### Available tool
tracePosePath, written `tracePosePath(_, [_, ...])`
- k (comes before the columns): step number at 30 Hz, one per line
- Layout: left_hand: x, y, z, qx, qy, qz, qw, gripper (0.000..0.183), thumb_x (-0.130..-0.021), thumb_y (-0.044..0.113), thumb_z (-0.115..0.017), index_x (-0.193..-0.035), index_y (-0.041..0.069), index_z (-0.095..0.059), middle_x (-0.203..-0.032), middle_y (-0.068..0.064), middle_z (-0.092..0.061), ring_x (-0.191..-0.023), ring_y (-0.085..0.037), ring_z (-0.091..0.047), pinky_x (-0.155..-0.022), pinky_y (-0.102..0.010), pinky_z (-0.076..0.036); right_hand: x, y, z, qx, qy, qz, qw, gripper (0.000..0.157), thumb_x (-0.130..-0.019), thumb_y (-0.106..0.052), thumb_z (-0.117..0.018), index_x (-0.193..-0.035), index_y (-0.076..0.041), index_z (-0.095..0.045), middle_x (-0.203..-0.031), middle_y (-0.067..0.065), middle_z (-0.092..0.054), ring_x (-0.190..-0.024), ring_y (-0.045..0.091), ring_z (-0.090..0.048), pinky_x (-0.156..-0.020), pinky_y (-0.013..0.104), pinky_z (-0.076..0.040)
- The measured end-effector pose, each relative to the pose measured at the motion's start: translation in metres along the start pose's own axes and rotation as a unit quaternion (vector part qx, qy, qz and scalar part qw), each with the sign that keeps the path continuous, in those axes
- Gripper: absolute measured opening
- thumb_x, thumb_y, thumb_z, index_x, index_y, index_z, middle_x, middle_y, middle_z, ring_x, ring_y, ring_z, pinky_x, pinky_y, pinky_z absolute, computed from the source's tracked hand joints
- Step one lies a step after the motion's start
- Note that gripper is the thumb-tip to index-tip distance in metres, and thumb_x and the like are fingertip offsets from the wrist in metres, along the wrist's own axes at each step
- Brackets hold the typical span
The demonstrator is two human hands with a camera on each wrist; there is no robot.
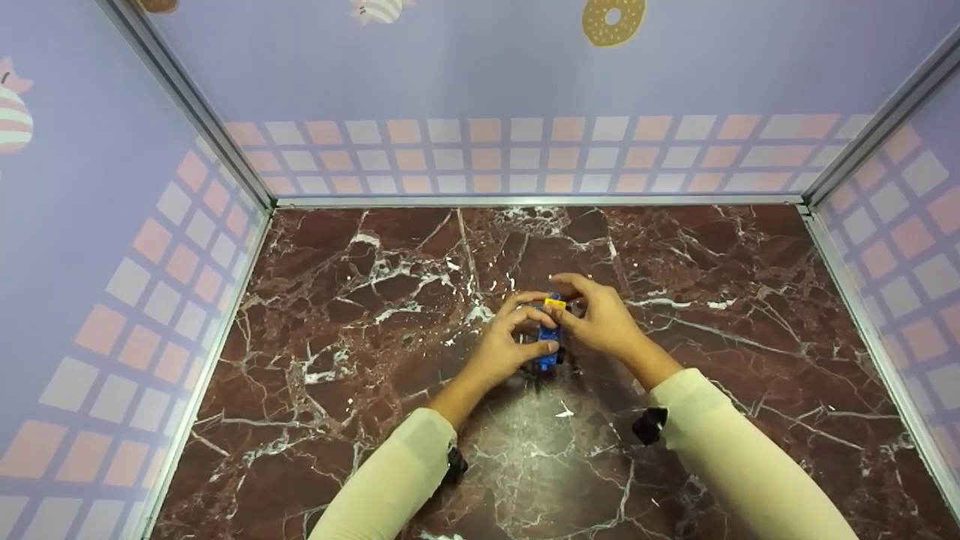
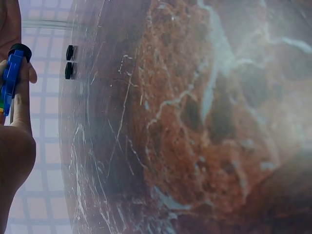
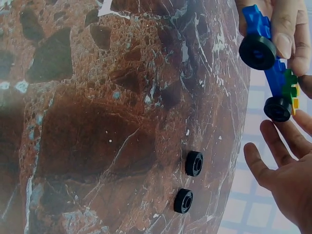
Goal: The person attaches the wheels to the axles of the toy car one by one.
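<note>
A blue toy car (image 1: 549,352) with black wheels is held above the table between both hands. Green bricks (image 3: 289,85) and a yellow brick (image 1: 555,304) sit on it. My left hand (image 1: 504,337) grips the blue body, thumb on the near end and fingers across the side. At the far end, my right hand (image 1: 604,319) pinches the car by the yellow brick and the front wheel (image 3: 277,108), its other fingers spread. A larger wheel (image 3: 257,51) is on the other end. In the left wrist view the car (image 2: 12,80) shows only partly.
Two loose black wheels stand apart on the marbled table, one wheel (image 3: 194,163) near the other wheel (image 3: 183,201). Small white scraps (image 1: 564,410) dot the table (image 1: 337,450). Patterned walls (image 1: 480,90) enclose its back and sides.
</note>
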State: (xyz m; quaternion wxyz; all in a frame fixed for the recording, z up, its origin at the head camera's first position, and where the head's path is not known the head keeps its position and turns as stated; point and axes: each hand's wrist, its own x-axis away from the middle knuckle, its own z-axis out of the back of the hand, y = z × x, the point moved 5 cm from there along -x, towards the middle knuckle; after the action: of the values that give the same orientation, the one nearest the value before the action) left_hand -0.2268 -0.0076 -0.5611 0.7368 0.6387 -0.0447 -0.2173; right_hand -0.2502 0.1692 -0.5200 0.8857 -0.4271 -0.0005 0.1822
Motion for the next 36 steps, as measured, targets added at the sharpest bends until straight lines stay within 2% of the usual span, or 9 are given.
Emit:
tracePosePath(4, [0.001,0.001,0.0,-0.002,-0.005,-0.007,1.0,0.03,-0.086,0.004,-0.092,-0.112,0.003,-0.076,-0.159,-0.013,-0.058,-0.143,-0.031,-0.06,-0.117,-0.043,-0.059,0.002,0.001,0.0,-0.01,-0.014,-0.016,1.0,0.051,-0.104,-0.014,-0.078,-0.151,-0.005,-0.062,-0.121,0.019,-0.079,-0.101,0.038,-0.08,-0.084,0.048,-0.069])
tracePosePath(9, [0.0,0.0,-0.001,0.025,-0.004,0.0,0.9997,0.043,-0.083,-0.001,-0.092,-0.119,0.001,-0.069,-0.161,-0.015,-0.054,-0.141,-0.035,-0.059,-0.111,-0.04,-0.062,0.002,0.003,-0.002,-0.028,-0.025,-0.021,0.999,0.048,-0.107,-0.012,-0.074,-0.153,-0.005,-0.06,-0.123,0.022,-0.077,-0.115,0.041,-0.077,-0.101,0.058,-0.067])
tracePosePath(13, [0.0,-0.004,0.0,0.07,0.012,0.025,0.9972,0.055,-0.082,-0.008,-0.09,-0.128,0.001,-0.061,-0.163,-0.018,-0.044,-0.114,-0.035,-0.068,-0.099,-0.043,-0.067,0.001,0.002,-0.001,-0.03,-0.02,-0.023,0.999,0.047,-0.107,-0.014,-0.075,-0.151,-0.005,-0.062,-0.121,0.022,-0.075,-0.111,0.041,-0.077,-0.102,0.058,-0.067])
tracePosePath(16, [0.001,-0.007,0.002,0.083,0.022,0.048,0.9952,0.061,-0.082,-0.007,-0.09,-0.133,0.003,-0.058,-0.164,-0.018,-0.038,-0.099,-0.03,-0.071,-0.095,-0.044,-0.069,0.002,0.004,0.001,-0.021,-0.018,-0.031,0.999,0.047,-0.107,-0.019,-0.076,-0.15,-0.008,-0.063,-0.12,0.02,-0.073,-0.109,0.041,-0.078,-0.099,0.055,-0.068])
tracePosePath(26, [0.003,-0.013,0.007,0.103,0.046,0.066,0.9914,0.064,-0.084,-0.007,-0.088,-0.137,0.003,-0.056,-0.159,-0.018,-0.034,-0.091,-0.023,-0.074,-0.088,-0.034,-0.07,0.008,0.011,0.005,-0.031,-0.007,-0.033,0.999,0.045,-0.106,-0.019,-0.077,-0.146,-0.003,-0.064,-0.115,0.019,-0.075,-0.103,0.039,-0.078,-0.096,0.056,-0.068])
tracePosePath(31, [0.003,-0.016,0.008,0.11,0.055,0.082,0.989,0.067,-0.084,-0.008,-0.087,-0.141,0.0,-0.052,-0.155,-0.016,-0.033,-0.085,-0.017,-0.073,-0.081,-0.029,-0.07,0.01,0.015,0.007,-0.028,-0.001,-0.042,0.999,0.04,-0.105,-0.017,-0.077,-0.14,-0.002,-0.068,-0.113,0.018,-0.078,-0.101,0.035,-0.078,-0.095,0.052,-0.068])
tracePosePath(36, [0.001,-0.018,0.01,0.112,0.066,0.086,0.9878,0.069,-0.084,-0.009,-0.087,-0.142,-0.001,-0.052,-0.152,-0.017,-0.034,-0.084,-0.02,-0.071,-0.076,-0.026,-0.069,0.013,0.019,0.008,-0.041,0.005,-0.048,0.998,0.033,-0.104,-0.016,-0.078,-0.132,0.002,-0.072,-0.114,0.018,-0.079,-0.101,0.034,-0.077,-0.096,0.053,-0.067])
